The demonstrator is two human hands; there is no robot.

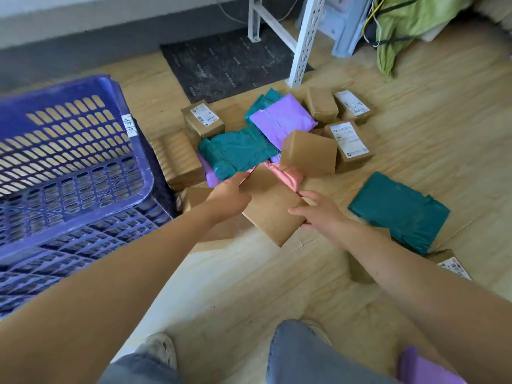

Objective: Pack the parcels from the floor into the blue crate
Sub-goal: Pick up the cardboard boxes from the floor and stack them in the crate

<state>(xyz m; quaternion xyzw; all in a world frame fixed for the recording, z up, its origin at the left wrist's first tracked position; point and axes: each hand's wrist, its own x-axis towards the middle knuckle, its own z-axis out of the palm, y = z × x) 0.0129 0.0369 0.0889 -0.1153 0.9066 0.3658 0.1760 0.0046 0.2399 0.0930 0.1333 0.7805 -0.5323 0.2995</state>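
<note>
On the wooden floor (415, 112) in front of me, about mid-scene, is the flat brown parcel (273, 212), caught between both my hands and turned corner-on towards me. My left hand (230, 199) grips its left edge with the fingers curled round it. My right hand (322, 216) clasps the right edge, thumb on top, fingers (309, 194) reaching over the far side and the lower ones tucked beneath. Whether the parcel is clear of the floor I cannot tell.

Its far end overlaps a pink mailer (289, 176). Touching that, just beyond, a plain brown box (309, 152) sits tilted. To the left of the box a teal mailer (238, 152) lies crumpled, and farther off a purple mailer (282, 120) rests on the heap. Around them are small brown boxes with white labels: one to the right of the plain box (350, 142), one at the far left of the heap (203, 117), one at the far right (352, 105). A ribbed brown parcel (177, 156) lies between the heap and the blue crate (144, 173), which stands at the left, close beside my left forearm, with a white tag (129, 123) on its right wall.

To the right, apart from the heap, lies another teal parcel (399, 212). Far back are a dark mat (230, 65), a white rack upright (304, 42) and a green cloth (401, 26). Nearest me are my jeans (299, 353) and one pale shoe (160, 349).
</note>
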